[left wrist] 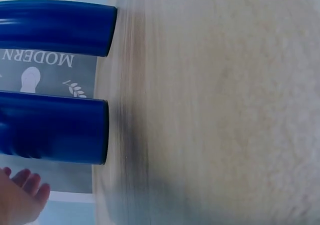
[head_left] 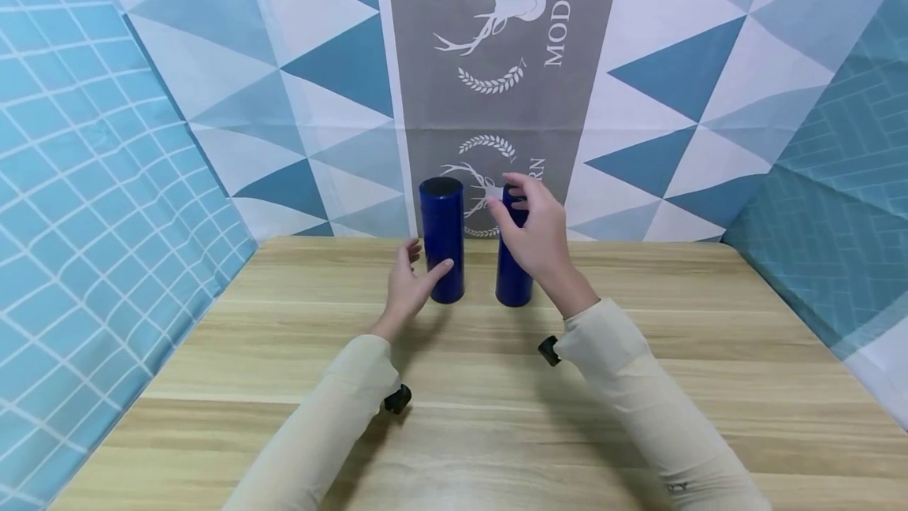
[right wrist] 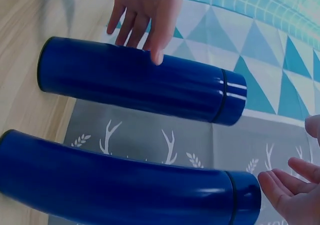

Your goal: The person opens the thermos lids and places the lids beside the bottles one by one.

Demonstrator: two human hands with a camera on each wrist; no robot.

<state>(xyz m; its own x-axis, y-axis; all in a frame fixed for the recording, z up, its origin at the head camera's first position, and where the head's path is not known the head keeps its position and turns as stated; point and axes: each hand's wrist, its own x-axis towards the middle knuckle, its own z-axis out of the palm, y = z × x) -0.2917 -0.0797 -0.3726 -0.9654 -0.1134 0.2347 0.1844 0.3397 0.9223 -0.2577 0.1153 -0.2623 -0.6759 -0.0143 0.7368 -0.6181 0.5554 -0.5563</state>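
Two dark blue vacuum flasks stand upright near the back of the table: the left flask (head_left: 443,227) and the right flask (head_left: 512,281). My left hand (head_left: 407,292) is beside the left flask, its thumb across the front and its loosely bent fingers on the far side. A gap shows between those fingers (left wrist: 31,184) and the flask in the left wrist view. Around the upper part of the right flask my right hand (head_left: 541,236) is spread, hiding much of its top. In the right wrist view, its fingertips are right by the lid (right wrist: 247,197).
The wood-grain table (head_left: 454,432) ends at a patterned cloth backdrop (head_left: 340,101) just behind the flasks. Blue tiled cloth (head_left: 85,180) hangs on the left side, with teal cloth (head_left: 830,203) on the right. A small black device (head_left: 398,399) sits at the left wrist, another (head_left: 549,351) at the right.
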